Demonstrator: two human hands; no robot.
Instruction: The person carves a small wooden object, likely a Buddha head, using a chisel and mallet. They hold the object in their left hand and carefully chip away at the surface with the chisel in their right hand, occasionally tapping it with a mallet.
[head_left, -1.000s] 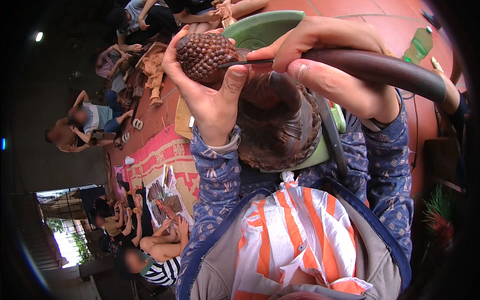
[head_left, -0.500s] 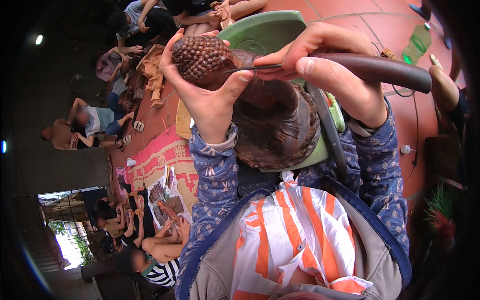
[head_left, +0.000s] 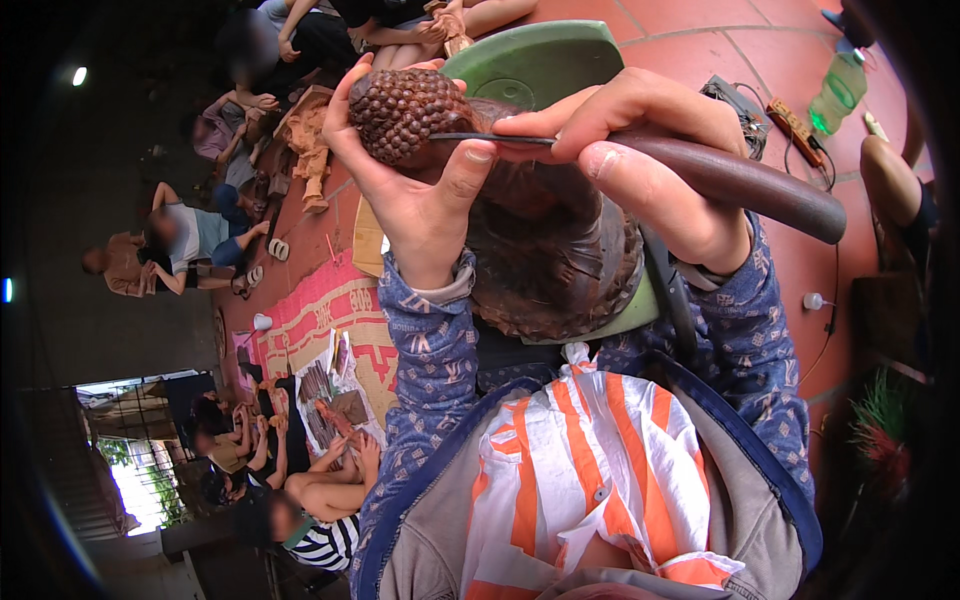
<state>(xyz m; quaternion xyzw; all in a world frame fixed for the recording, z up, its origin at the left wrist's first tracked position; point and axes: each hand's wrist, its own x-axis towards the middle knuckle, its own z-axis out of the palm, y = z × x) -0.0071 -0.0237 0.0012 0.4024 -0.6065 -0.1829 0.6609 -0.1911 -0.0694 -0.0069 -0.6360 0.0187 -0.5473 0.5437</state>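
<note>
A dark brown carved wooden statue (head_left: pixel 560 270) lies in front of me, its knobbly, curl-covered head (head_left: pixel 405 105) pointing up and to the left. My left hand (head_left: pixel 425 225) is closed around that head, thumb on the near side and fingers behind, partly hidden. In my right hand (head_left: pixel 665 150) is a carving chisel (head_left: pixel 735 183) with a thick, dark wooden handle, gripped near the blade. Its thin dark blade passes just above my left thumb, and the tip meets the lower edge of the curls. My right hand covers part of the statue.
A green plastic chair (head_left: pixel 575 60) stands behind the statue. On the red tiles at right are a green bottle (head_left: pixel 838 92) and a power strip (head_left: pixel 795 132) with cords. Seated people, a lighter carved figure (head_left: pixel 303 145) and a patterned mat (head_left: pixel 310 300) are at left.
The chisel's handle end has swung down toward me, and its tip has shifted slightly left and up onto the curls. My right hand has lowered; my left keeps its hold.
</note>
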